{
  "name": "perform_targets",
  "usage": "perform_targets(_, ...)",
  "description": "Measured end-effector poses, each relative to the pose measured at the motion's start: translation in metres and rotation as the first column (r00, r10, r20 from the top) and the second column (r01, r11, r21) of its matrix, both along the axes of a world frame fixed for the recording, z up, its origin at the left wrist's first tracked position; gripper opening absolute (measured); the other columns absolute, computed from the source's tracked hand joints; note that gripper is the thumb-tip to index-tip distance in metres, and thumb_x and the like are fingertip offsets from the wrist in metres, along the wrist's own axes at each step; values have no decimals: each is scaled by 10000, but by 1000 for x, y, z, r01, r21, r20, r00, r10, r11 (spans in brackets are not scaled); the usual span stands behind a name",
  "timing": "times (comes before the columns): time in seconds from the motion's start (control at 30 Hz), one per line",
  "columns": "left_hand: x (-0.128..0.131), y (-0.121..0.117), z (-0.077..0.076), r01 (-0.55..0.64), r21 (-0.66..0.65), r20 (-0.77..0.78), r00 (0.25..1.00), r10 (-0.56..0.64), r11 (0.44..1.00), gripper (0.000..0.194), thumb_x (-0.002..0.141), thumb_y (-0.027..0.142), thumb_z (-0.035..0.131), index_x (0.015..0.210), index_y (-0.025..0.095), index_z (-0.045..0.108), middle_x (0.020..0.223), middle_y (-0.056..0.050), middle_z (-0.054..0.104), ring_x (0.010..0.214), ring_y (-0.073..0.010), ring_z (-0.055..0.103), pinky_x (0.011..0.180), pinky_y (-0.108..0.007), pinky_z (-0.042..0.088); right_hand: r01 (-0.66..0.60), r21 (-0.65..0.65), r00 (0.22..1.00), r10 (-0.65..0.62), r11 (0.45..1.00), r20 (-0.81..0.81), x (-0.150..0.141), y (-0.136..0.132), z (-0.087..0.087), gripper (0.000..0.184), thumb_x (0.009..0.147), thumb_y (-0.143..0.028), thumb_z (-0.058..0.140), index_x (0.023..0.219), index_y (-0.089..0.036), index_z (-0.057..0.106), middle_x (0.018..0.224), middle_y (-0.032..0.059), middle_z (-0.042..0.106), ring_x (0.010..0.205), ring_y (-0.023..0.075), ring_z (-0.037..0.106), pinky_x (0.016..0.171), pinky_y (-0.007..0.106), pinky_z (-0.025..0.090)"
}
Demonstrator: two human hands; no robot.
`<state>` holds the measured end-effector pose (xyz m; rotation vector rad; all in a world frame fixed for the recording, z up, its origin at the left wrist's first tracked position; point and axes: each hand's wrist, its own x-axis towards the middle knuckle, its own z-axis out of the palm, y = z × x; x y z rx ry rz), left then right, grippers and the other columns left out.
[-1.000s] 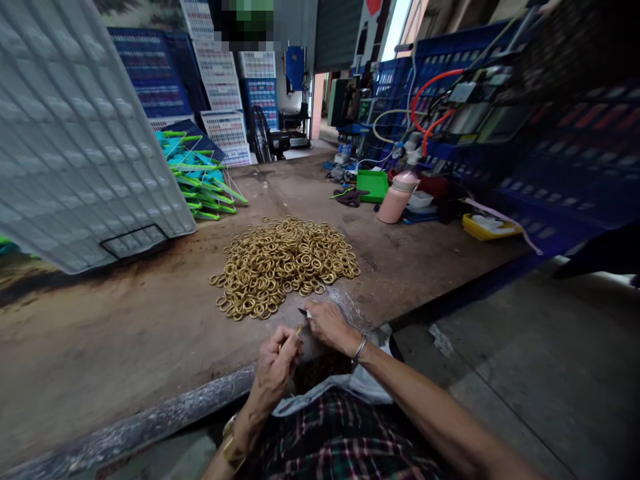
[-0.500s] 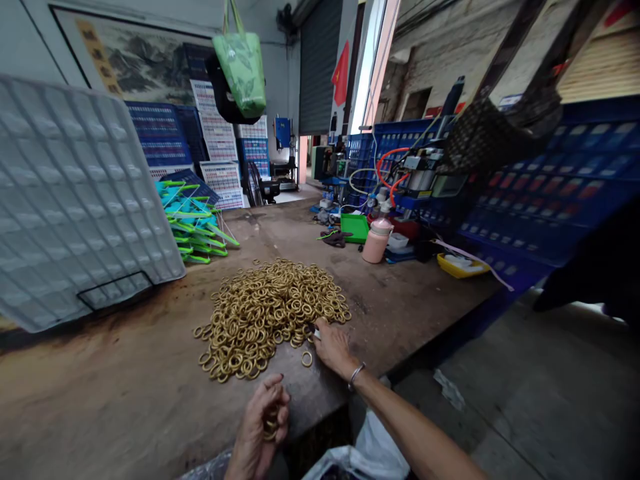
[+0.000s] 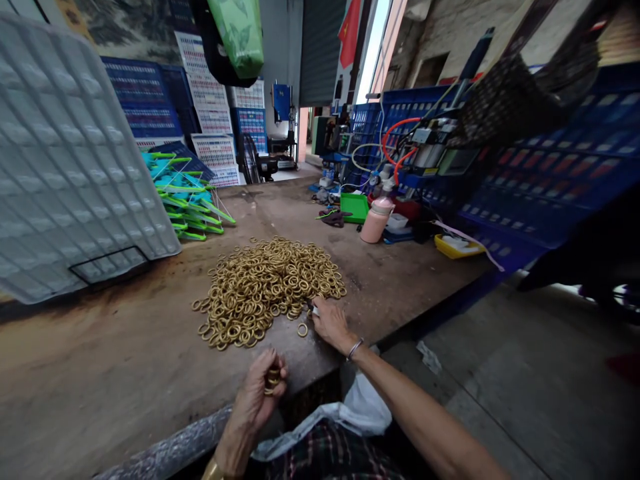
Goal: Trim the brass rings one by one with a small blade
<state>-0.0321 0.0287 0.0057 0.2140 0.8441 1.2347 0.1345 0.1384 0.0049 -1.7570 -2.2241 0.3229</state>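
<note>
A heap of brass-coloured rings (image 3: 273, 283) lies on the brown worktable (image 3: 150, 380). My left hand (image 3: 265, 383), near the table's front edge, is curled around several of these rings (image 3: 273, 379), which show between its fingers. At the heap's right front edge, my right hand (image 3: 330, 323) reaches down with its fingers drawn together. Something small, white and dark shows at its fingertips; I cannot make out what it is. One loose ring (image 3: 302, 330) lies just left of my right hand, apart from the heap.
A large ribbed translucent panel (image 3: 75, 173) stands at the left, beside green and blue plastic frames (image 3: 187, 200). Farther right are a pink bottle (image 3: 377, 220), a green tray (image 3: 354, 207) and a yellow dish (image 3: 457, 247). Blue crates (image 3: 550, 193) line the right side.
The view has tipped downward, so the scene sits higher. My left hand's fingers have closed further around its rings. My right hand stays at the heap's edge.
</note>
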Motion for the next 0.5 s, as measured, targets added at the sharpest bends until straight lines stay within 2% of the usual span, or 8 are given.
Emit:
perform_targets(0.07, 4, 0, 2, 24, 48, -81, 996, -21, 999, 286, 659, 343, 699, 677, 160, 479, 598, 30, 514, 497, -70, 491, 332, -124, 248, -38, -31, 995, 34, 999, -99, 1, -4, 1, 169, 788, -147, 425, 916, -184, 529, 798, 32, 606, 703, 149, 539, 598, 234, 300)
perform_targets(0.13, 8, 0, 4, 27, 84, -184, 983, -11, 996, 300, 662, 382, 687, 781, 173, 508, 595, 41, 510, 480, -68, 475, 332, -128, 259, -115, -44, 967, 102, 992, -233, -1, -11, 2, 137, 791, -158, 432, 894, -188, 517, 735, 6, 579, 663, 136, 519, 594, 222, 312)
perform_targets(0.27, 14, 2, 7, 4, 100, -360, 932, 33, 995, 455, 659, 457, 659, 995, 195, 501, 592, 59, 503, 443, -60, 446, 331, -129, 257, -271, 21, 859, 252, 962, -446, -13, -32, 7, 79, 795, -174, 439, 841, -193, 500, 732, -9, 548, 680, 124, 507, 632, 218, 345)
perform_targets(0.37, 15, 2, 8, 19, 111, -441, 897, 32, 994, 446, 668, 486, 634, 968, 175, 522, 584, 58, 493, 423, -52, 427, 333, -133, 260, -318, 17, 804, 280, 948, -525, -25, -46, 12, 63, 797, -182, 438, 819, -192, 496, 720, -15, 533, 673, 119, 499, 635, 219, 354)
perform_targets(0.5, 10, 0, 7, -5, 133, -504, 860, 72, 991, 365, 685, 487, 617, 839, 166, 536, 524, 69, 467, 395, -42, 392, 346, -135, 265, -341, -32, 768, 258, 940, -586, -34, -54, 20, 59, 783, -185, 447, 798, -180, 504, 704, -23, 515, 669, 113, 480, 631, 212, 357)
